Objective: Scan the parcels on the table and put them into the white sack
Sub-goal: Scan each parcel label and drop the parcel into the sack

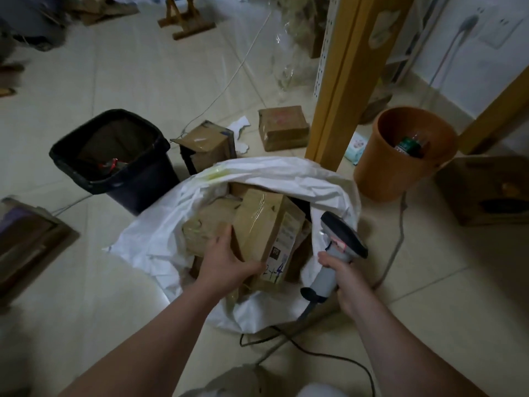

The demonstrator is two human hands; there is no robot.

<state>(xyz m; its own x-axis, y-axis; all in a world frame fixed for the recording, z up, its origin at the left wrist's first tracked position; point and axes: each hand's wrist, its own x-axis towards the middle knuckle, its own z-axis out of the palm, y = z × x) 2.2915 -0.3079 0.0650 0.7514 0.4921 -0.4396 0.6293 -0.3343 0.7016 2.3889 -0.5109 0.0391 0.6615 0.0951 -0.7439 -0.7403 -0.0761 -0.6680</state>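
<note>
While the right hand [347, 277] grips the scanner [335, 253], the left hand [229, 263] holds the parcel [266, 227] standing tall, just inside the white sack [160, 233].

Both bare forearms are angling forward and down. The left hand [229, 263] is gripping the near end of a cardboard parcel [266, 222], thumb lying on its left face and fingers curling underneath. The right hand [347, 282] is clasping a scanner [335, 247] by its handle.
</note>
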